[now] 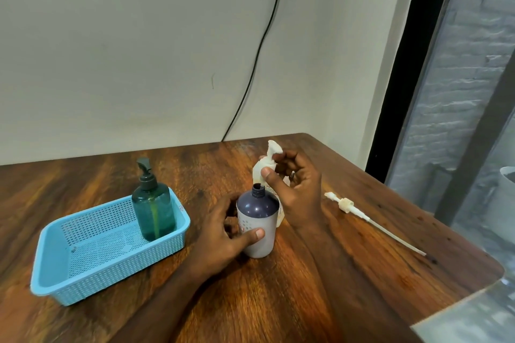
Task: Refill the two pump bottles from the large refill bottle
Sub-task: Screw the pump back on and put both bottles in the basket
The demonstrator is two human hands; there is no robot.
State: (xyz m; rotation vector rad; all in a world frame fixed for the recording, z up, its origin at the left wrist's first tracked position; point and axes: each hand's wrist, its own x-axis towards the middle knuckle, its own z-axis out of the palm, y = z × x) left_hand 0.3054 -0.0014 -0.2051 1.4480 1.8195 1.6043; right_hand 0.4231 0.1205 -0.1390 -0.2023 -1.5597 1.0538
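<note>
A grey bottle with a dark purple top [257, 224] stands upright on the wooden table [278, 301], its neck uncapped. My left hand [223, 234] grips its body from the left. Right behind it stands a cream pump bottle [267, 164], and my right hand [295, 189] holds its pump collar with thumb and fingers. A loose cream pump with a long dip tube [362, 216] lies on the table to the right. A teal pump bottle [153, 207] stands in a blue basket [55, 281].
The blue perforated basket sits at the left of the table. A black cable [259, 44] runs down the wall behind. The table's right edge [446, 234] borders a window with a dark frame.
</note>
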